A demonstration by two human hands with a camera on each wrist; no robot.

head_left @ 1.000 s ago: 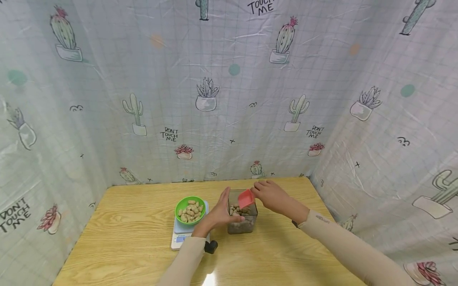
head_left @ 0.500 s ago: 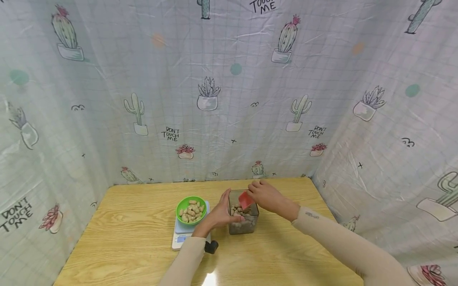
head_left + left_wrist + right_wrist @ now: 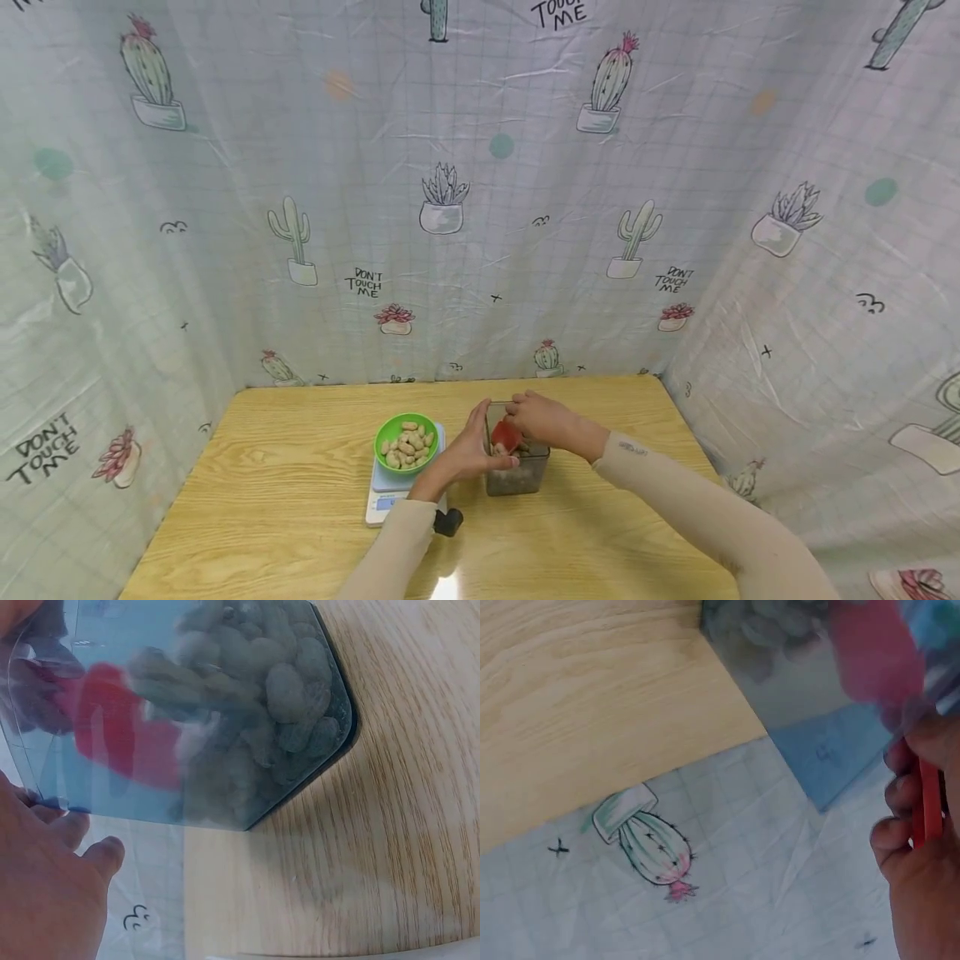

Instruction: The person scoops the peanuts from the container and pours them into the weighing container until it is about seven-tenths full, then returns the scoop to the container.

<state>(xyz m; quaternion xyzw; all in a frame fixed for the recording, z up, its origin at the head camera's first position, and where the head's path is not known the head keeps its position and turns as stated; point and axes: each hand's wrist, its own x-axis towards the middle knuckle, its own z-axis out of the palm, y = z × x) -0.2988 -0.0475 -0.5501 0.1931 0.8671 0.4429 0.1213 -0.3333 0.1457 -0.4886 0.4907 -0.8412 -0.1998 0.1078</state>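
A clear, dark-tinted square container [image 3: 514,481] stands on the table, partly filled with unshelled peanuts [image 3: 285,694]. My left hand [image 3: 467,452] holds the container at its left side, thumb across the near face and fingers along the rim. With curled fingers, my right hand [image 3: 553,421] grips the handle of a red scoop [image 3: 506,436] from above. The scoop is inside the container, its bowl against the peanuts, as the left wrist view shows through the wall. In the right wrist view the red handle [image 3: 930,799] runs between fingers and thumb.
Left of the container, a green bowl [image 3: 385,433] of peanuts [image 3: 408,446] sits on a white kitchen scale [image 3: 377,510] with a small display, whose digits are too small to read. A cactus-print curtain [image 3: 465,275] hangs behind the wooden table [image 3: 285,492].
My right hand has moved left and down, taking the scoop from the container's rim deeper in among the peanuts. The left hand keeps its place on the container; the head view shifts slightly.
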